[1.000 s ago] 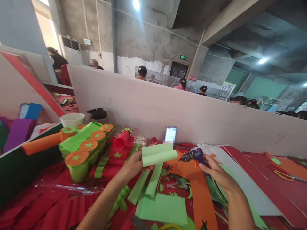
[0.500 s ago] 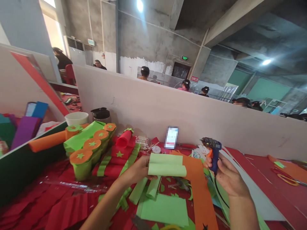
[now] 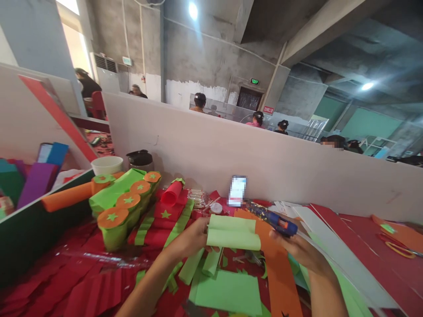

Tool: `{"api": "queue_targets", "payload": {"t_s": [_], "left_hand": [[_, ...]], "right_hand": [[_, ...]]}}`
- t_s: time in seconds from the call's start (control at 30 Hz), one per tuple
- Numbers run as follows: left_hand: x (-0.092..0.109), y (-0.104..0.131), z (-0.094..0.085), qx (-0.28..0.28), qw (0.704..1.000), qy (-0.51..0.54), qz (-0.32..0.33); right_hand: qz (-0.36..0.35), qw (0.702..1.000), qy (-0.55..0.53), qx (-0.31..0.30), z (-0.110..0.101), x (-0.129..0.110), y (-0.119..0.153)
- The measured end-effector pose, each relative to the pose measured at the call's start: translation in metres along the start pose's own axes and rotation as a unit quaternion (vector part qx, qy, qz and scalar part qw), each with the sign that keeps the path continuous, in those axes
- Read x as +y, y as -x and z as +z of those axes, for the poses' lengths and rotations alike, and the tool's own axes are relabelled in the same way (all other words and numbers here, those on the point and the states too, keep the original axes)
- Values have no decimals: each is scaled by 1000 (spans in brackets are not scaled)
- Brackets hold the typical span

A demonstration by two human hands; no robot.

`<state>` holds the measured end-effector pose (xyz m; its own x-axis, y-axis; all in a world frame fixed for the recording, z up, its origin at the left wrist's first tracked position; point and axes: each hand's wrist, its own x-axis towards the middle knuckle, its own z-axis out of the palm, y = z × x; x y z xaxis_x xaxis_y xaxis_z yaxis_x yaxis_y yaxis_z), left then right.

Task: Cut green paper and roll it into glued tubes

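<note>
My left hand (image 3: 197,237) grips the left end of a light green paper sheet (image 3: 233,233) whose lower edge curls into a roll. In my right hand (image 3: 299,248) is a blue glue gun (image 3: 274,220), tilted so its dark, residue-covered nozzle end points left, above the sheet's upper right corner. An orange paper strip (image 3: 280,268) runs beneath, between the hands. Below the held sheet lie rolled green paper tubes (image 3: 211,262) and a flat stack of green sheets (image 3: 228,290). Part of my right hand's grip is hidden behind the gun.
Several green paper cups with orange star-topped lids (image 3: 113,218) stand left, near a red paper roll (image 3: 172,193). A phone (image 3: 237,191) leans on the white partition (image 3: 185,141). Red paper pieces (image 3: 95,286) cover the left front. Yellow-handled scissors (image 3: 398,248) lie right.
My right hand has turned the glue gun from upright to nearly level and brought it left, closer to the green sheet. My left hand still holds the sheet, slightly lower.
</note>
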<state>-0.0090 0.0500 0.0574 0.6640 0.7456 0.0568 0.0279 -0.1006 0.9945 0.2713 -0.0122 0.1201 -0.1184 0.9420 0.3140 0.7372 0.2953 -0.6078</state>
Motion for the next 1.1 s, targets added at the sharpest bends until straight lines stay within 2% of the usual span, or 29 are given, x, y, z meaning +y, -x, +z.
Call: {"api": "queue_targets", "payload": {"t_s": [0.07,0.2,0.37,0.5,0.67,0.9,1.0,1.1], "left_hand": [[0,0,0,-6,1000,0,-6],[0,0,1,-11,1000,3,-4],[1,2,3,-28,999,21,4],[2,2,2,-27,999,16,-12],[3,2,1,-34,999,5,-21],[4,1,5,-23,999,0,-38],[2,0,6,-15,999,7,-48],[1,-1,6,-17,998,13,-58]], "right_hand": [[-6,999,34,10,4,-4,-2],[-2,999,36,-23,12,0,-2],[36,997,62,-26,17,4,-1],[44,998,44,-17,20,0,-1],[16,1000,-13,-11,27,0,-2],[-9,1000,-11,7,35,7,-2],[-38,999,2,-4,35,0,-4],[-64,997,11,-39,33,-15,-9]]}}
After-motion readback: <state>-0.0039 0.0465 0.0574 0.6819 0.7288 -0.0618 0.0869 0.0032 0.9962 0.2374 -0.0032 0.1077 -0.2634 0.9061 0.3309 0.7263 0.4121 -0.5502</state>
